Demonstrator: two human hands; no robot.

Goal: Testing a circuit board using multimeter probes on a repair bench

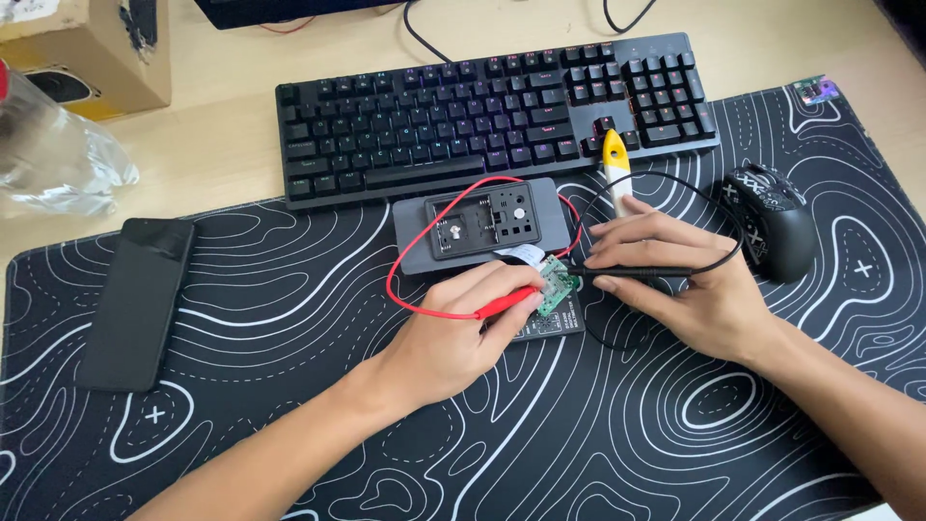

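**A:** Where is the board?

**B:** The small green circuit board [557,283] sits near the middle of the black desk mat with white contour lines [289,318], propped on a dark holder block [550,323], just in front of a grey repair platform [482,227]. Both hands meet over it.

**A:** What are the hands doing?

**B:** The left hand [453,333] is closed around a red test probe [506,304], its tip at the board's left edge. The right hand [685,289] pinches a black test probe [632,273] like a pen, its tip on the board's right side. A red lead [405,265] loops away from one, a black lead [719,227] from the other.

**A:** How would that board handle?

**B:** Light and stiff, I'd judge, but fragile: tiny parts on its face, and it looks thin. It would slide under a hard push, so a gentle touch suits it. Best held by the bare edges, never the component side.

**A:** And the probes?

**B:** Light, rigid, gripped low near the tip for steadiness.

**A:** Anything else nearby?

**B:** A black keyboard [492,111] behind, a yellow-handled tool [614,159] lying against it, a black mouse [772,217] to the right, a dark phone [135,299] well to the left.
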